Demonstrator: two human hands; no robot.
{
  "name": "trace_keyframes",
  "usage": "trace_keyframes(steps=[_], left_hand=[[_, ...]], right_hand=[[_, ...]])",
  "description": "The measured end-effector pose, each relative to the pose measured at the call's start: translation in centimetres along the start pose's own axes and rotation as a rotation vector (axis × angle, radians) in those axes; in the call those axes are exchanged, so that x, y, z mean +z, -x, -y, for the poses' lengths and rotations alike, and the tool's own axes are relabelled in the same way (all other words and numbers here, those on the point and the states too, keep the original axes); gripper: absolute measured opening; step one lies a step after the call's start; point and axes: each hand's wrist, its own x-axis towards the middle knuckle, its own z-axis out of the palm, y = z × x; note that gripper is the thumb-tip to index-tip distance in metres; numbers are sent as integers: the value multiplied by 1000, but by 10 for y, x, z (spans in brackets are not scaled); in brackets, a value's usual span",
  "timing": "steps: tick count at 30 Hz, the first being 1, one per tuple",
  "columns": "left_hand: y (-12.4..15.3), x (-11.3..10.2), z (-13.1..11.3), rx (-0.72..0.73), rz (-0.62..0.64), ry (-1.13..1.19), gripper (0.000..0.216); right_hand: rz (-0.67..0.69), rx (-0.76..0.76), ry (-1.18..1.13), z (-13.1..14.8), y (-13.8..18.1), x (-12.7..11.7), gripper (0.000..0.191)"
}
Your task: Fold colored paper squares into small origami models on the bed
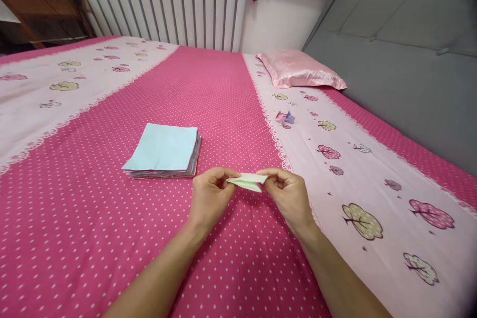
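Note:
A small piece of pale green folded paper (247,181) is held up between my two hands, above the pink dotted bedspread (223,238). My left hand (210,192) pinches its left end between thumb and fingers. At the right end, my right hand (286,192) grips a corner the same way. The paper's layers stand slightly apart along the lower side. To the left of my left hand lies a stack of square paper (164,148) with a light blue sheet on top.
Two small folded paper pieces, pink and purple (285,118), sit together on the bedspread's pale strip. Farther back lies a pink satin pillow (300,70) near the grey headboard (402,35). A white radiator (179,5) lines the wall, and a wooden desk (40,10) stands far left.

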Motion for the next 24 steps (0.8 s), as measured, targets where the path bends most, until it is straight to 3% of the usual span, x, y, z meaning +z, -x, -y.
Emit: trace_keyframes(steps=[10, 14, 18, 24], left_hand=[[-3, 2, 1, -105, 215, 212, 26], [-6, -2, 11, -87, 322, 90, 38], [-6, -5, 21, -45, 350, -93, 41], [-3, -5, 20, 148, 350, -441, 40]], right_hand=[[101, 59, -130, -2, -2, 0, 25], [201, 58, -16, -12, -5, -5, 29], [288, 86, 225, -19, -5, -8, 35], [281, 18, 529, -12, -4, -9, 33]])
